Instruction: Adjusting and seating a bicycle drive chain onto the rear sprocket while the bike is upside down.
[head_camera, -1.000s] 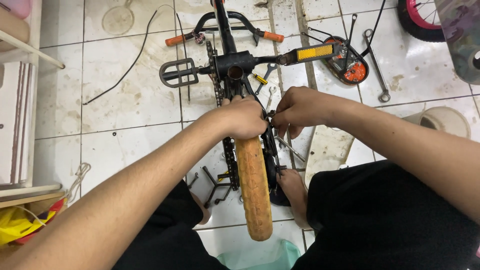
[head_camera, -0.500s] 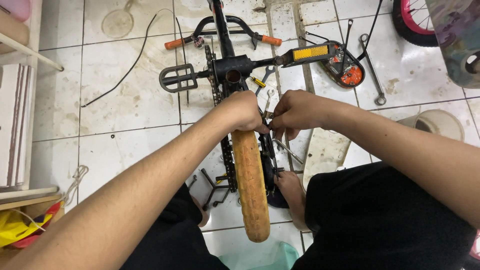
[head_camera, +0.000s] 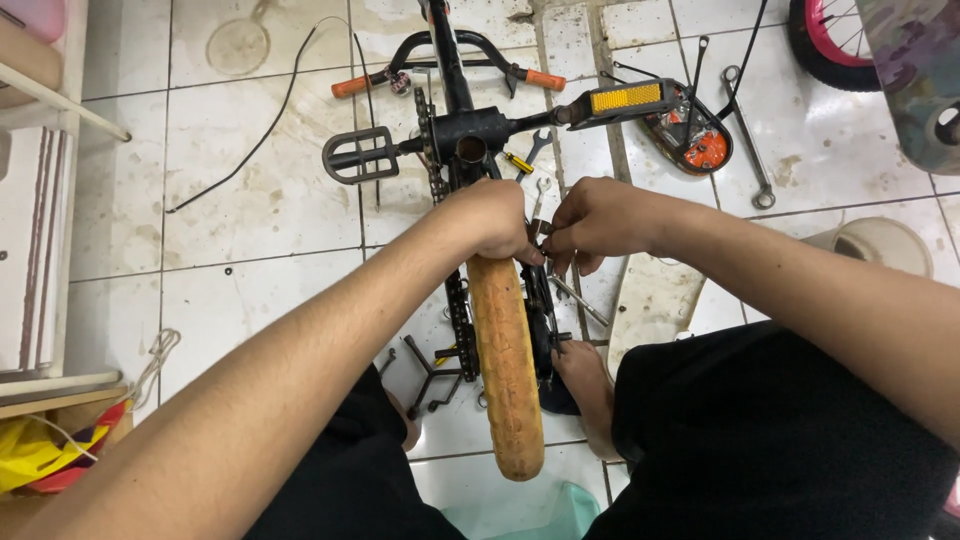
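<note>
Head view. Item: small bicycle (head_camera: 470, 140), upturned on the tiled floor (head_camera: 260, 220), black frame, tan tyre (head_camera: 505, 360) running toward the viewer between the person's knees.

Left hand (head_camera: 495, 218): closed over the top of the tyre, grip narrow, fingertips meeting the right hand at a small metal fitting (head_camera: 541, 229) beside the wheel. Right hand (head_camera: 592, 217): fingers pinched around that same fitting; what exactly is pinched is too small to tell.

Handling, as judged: the frame is stiff and fairly heavy, steady on its handlebar (head_camera: 440, 65); the tyre is rubbery and gives a sure hold; the fitting is small, hard, probably greasy, best taken between fingertips. The chain (head_camera: 458, 310) left of the tyre is likely to soil and slip.

Relative to the bicycle:
- grey pedal (head_camera: 358, 155) on its left, pedal with yellow reflector (head_camera: 625, 98) on its right;
- spanners (head_camera: 745, 130) and an orange-and-black object (head_camera: 695, 140) farther right;
- black cable (head_camera: 250, 140) farther left;
- loose tools (head_camera: 425, 365) left of the tyre, near the knee;
- bare foot (head_camera: 585, 390) right of the tyre;
- pink-rimmed wheel (head_camera: 830, 45) at far upper right.
</note>
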